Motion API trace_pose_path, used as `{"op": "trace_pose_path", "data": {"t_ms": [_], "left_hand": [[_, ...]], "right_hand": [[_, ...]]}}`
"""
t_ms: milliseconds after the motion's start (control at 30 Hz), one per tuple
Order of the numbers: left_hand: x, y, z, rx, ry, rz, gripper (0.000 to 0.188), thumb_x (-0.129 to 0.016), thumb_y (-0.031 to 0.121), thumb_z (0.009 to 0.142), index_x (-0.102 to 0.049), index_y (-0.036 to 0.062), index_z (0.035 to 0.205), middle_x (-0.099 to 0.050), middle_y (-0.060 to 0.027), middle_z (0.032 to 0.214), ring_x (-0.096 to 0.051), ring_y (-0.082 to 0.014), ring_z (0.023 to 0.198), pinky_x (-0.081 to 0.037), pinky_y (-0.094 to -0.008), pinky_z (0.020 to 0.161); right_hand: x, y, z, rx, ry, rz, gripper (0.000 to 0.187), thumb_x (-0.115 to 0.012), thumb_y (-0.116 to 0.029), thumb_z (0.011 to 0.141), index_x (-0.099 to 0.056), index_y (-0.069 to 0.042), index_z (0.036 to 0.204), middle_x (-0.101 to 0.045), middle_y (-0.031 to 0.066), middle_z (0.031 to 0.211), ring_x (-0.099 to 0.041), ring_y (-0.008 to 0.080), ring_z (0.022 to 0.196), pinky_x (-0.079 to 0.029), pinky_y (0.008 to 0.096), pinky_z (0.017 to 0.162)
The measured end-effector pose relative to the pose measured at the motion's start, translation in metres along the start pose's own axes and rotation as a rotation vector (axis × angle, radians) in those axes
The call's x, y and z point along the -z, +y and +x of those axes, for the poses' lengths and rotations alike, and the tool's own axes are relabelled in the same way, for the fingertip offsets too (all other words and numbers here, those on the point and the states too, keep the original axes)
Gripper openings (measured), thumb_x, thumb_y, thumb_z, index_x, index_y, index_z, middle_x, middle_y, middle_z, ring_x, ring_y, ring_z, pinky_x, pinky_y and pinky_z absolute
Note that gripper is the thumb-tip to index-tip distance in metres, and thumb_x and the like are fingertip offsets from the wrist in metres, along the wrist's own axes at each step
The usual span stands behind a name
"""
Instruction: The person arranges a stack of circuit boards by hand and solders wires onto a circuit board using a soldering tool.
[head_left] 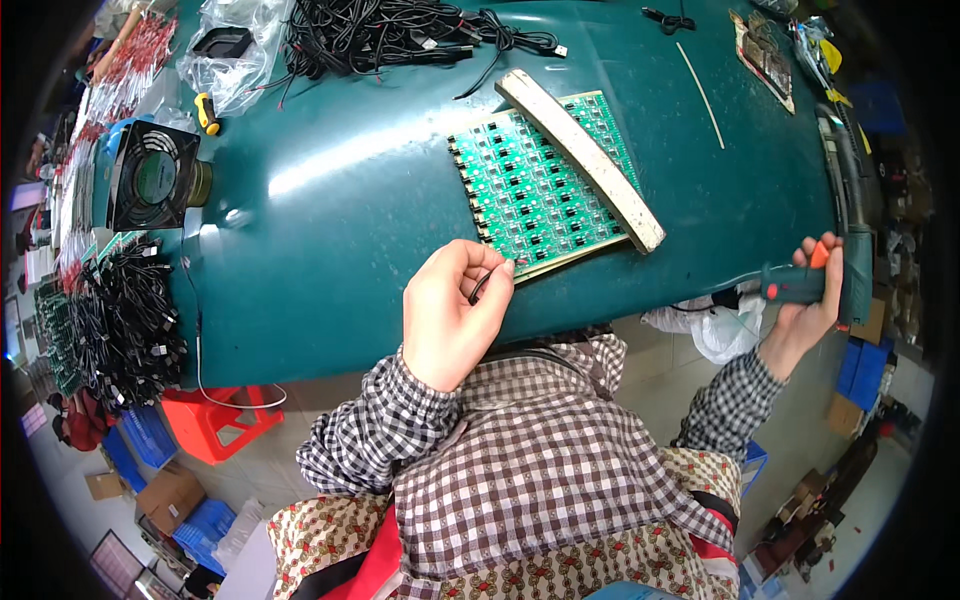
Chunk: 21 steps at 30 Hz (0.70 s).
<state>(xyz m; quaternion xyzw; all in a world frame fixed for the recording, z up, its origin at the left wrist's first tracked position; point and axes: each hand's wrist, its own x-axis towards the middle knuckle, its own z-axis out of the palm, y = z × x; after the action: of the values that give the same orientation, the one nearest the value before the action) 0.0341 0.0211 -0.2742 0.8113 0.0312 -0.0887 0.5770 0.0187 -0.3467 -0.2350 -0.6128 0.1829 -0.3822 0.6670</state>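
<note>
Pinching wire (pixel 480 288), left hand (pixel 450 315) overhangs green table (pixel 330 240). Right hand (pixel 807 322) grips tool (pixel 790 286), three o'clock; red stool (pixel 205 426), eight o'clock.

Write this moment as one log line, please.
Left hand: holds black wire by green circuit boards | Right hand: holds green tool | Pale bar: lies across green circuit boards

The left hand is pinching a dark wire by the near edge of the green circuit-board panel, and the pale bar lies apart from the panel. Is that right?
Not quite: the head view shows the pale bar lying slantwise across the green circuit-board panel. The left hand is indeed pinching a dark wire by the panel's near edge.
</note>
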Motion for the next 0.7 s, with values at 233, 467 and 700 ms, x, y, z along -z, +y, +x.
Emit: {"op": "trace_pose_path", "data": {"t_ms": [233,467,700], "left_hand": [[-0.01,-0.002,-0.009,-0.115,0.098,0.066,0.009,-0.067,0.003,0.083,-0.059,-0.0011,0.086,-0.057,0.0004,0.079,-0.047,-0.0018,0.064,-0.04,-0.0176,0.057],[-0.014,0.004,-0.007,-0.277,0.152,0.208,0.012,-0.069,-0.002,0.078,-0.06,-0.0007,0.084,-0.055,-0.0036,0.075,-0.048,-0.0073,0.059,-0.039,-0.0208,0.052],[-0.018,0.005,-0.002,-0.258,0.162,0.233,0.012,-0.07,-0.002,0.076,-0.059,0.0003,0.08,-0.054,-0.0029,0.074,-0.047,-0.0069,0.058,-0.038,-0.0201,0.051]], "right_hand": [[0.001,-0.001,-0.095,-0.202,-0.316,-0.006,0.048,-0.054,-0.03,0.092,-0.046,0.006,0.124,-0.057,0.0124,0.099,-0.063,0.0212,0.086,-0.058,0.0323,0.069],[-0.002,-0.006,-0.145,-0.46,-0.408,0.023,0.055,-0.062,-0.033,0.086,-0.046,0.004,0.124,-0.057,0.0123,0.096,-0.063,0.0266,0.089,-0.058,0.0378,0.072],[0.005,0.001,-0.153,-0.587,-0.477,0.044,0.06,-0.063,-0.034,0.086,-0.042,0.006,0.126,-0.055,0.0125,0.095,-0.061,0.0264,0.09,-0.059,0.0369,0.072]]}}
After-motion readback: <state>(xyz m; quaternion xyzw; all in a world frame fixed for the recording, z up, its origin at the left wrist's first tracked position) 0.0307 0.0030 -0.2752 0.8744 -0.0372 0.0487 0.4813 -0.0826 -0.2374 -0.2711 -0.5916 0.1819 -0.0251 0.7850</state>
